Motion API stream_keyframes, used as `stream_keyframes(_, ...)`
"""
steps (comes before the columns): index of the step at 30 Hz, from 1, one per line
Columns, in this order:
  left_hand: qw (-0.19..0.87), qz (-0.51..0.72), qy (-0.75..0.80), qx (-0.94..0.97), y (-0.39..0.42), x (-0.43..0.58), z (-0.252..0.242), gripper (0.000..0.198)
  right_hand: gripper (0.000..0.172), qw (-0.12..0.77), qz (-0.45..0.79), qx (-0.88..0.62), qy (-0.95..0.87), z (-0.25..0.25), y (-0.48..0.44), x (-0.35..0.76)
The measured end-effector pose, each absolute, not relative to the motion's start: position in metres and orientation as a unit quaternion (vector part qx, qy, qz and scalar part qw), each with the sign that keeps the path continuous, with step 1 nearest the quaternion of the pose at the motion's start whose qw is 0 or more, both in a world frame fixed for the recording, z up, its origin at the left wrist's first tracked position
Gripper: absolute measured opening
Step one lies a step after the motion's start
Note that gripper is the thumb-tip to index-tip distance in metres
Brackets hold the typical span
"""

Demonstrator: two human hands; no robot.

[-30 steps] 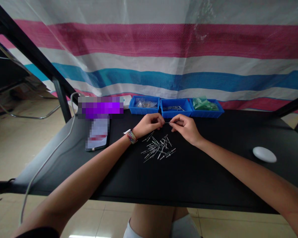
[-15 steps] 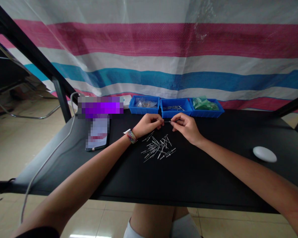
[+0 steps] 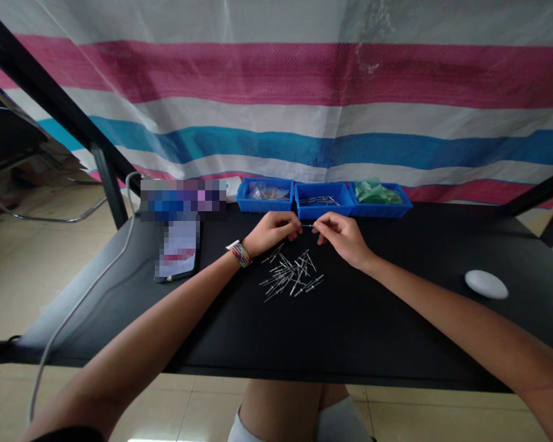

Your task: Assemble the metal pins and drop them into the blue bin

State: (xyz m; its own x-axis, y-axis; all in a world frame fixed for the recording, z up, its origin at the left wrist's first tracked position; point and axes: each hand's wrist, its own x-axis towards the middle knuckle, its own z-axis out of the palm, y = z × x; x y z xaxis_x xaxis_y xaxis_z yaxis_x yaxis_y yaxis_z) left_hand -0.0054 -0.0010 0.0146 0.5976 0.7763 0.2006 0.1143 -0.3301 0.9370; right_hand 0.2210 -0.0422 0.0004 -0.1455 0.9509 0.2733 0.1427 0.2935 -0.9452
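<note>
Just in front of the middle blue bin (image 3: 325, 212), a thin metal rivet (image 3: 307, 225) is held level between the pinched fingertips of the left hand (image 3: 273, 233) and the right hand (image 3: 343, 238). Farther from that bin, toward the body, loose rivets (image 3: 289, 274) are spread. It is flanked by a left bin (image 3: 265, 207) and a right bin (image 3: 382, 212).

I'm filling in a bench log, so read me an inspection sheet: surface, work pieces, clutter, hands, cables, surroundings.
Surface: black tabletop.
Work pieces: a metal pin between the hands; a loose pile of metal pins nearer the person; three blue bins behind, the middle one holding metal pieces.
Clutter: phone at left, white oval object at right.
Hands: left hand and right hand pinch the metal pin.
Cables: pale cable along the left side.
Surroundings: striped sheet behind, tiled floor below.
</note>
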Motion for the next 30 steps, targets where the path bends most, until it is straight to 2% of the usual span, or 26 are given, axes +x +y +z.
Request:
stream_keyframes(6, 0.458, 0.326, 0.304, 0.769, -0.0006, -0.0058, 0.0137, 0.037, 0.036, 0.505, 0.461, -0.406, -0.606, -0.002, -0.0423, 0.2201)
stream_keyframes(12, 0.457, 0.325, 0.319, 0.764, -0.0021, -0.0057, 0.0149, 0.042, 0.038, 0.52, 0.448, -0.416, -0.597, -0.0037, -0.041, 0.2193)
stream_keyframes(23, 0.484, 0.333, 0.308, 0.748, -0.0008, -0.0048, 0.0134, 0.029, 0.046, 0.499, 0.43, -0.433, -0.615, 0.0, -0.0429, 0.2201)
stream_keyframes(30, 0.464, 0.329, 0.305, 0.763, -0.0016, -0.0051, 0.0146, 0.04, 0.034, 0.509, 0.473, -0.407, -0.593, -0.0021, -0.0417, 0.2203)
